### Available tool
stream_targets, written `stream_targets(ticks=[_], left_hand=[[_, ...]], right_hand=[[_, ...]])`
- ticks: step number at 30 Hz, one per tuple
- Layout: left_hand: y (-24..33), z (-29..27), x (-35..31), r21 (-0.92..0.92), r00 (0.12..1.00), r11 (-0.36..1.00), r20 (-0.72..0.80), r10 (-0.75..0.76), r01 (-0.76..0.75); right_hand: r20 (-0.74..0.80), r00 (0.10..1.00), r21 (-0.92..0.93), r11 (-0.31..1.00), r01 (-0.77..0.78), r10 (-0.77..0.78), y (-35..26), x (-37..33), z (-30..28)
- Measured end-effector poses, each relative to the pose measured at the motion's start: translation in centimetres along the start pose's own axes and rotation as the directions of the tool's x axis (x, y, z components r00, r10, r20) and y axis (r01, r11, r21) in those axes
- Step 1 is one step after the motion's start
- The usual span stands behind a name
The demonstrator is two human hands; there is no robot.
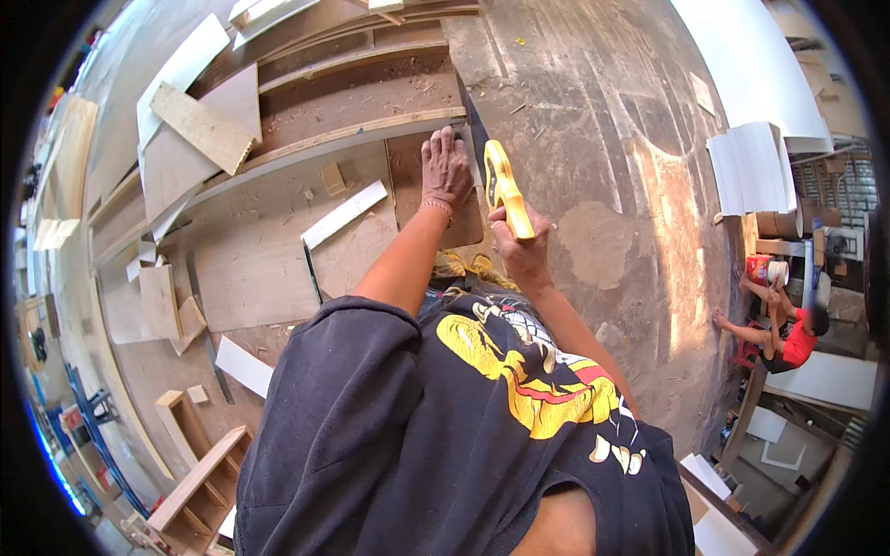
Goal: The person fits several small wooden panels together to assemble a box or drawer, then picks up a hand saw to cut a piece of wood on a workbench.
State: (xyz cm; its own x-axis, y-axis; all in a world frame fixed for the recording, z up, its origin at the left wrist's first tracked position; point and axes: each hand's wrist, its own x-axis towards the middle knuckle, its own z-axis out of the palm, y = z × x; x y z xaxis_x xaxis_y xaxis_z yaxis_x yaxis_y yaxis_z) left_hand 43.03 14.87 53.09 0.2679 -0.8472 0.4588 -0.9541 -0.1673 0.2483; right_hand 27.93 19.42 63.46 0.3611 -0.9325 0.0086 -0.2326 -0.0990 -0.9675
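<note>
My right hand (525, 248) is wrapped round the lower end of a hand saw's yellow handle (505, 190). A dark strip, seemingly its blade, runs from the handle toward the end of a long wooden frame (362, 128). To the left of the saw, my left hand (447, 171) lies palm down by the frame's near rail, fingers stretched forward and touching the wood at its right end. Beneath that hand is a brown panel (405, 185). Where the blade meets the wood is too small to make out.
A white strip (345, 214) and a dark pencil-like stick (311, 271) lie on the worktop left of me. Plywood offcuts (202, 125) rest on the frame. A person in a red top (799, 343) sits at far right. White sheets (753, 170) are stacked beyond the concrete floor.
</note>
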Motion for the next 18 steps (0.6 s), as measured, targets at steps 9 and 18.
stream_targets(ticks=[9, 18], left_hand=[[-0.6, -0.2, 1.2, -0.13, 0.995, 0.988, 0.047, 0.088, -0.081], [0.4, 0.1, 0.7, -0.044, 0.996, 0.999, 0.084, -0.01, 0.013]], right_hand=[[0.031, 0.997, -0.044, 0.997, 0.068, -0.066, -0.9, 0.2, 0.5], [0.033, 0.994, -0.08, 0.991, 0.109, -0.107, -0.3, -0.6, 0.5]])
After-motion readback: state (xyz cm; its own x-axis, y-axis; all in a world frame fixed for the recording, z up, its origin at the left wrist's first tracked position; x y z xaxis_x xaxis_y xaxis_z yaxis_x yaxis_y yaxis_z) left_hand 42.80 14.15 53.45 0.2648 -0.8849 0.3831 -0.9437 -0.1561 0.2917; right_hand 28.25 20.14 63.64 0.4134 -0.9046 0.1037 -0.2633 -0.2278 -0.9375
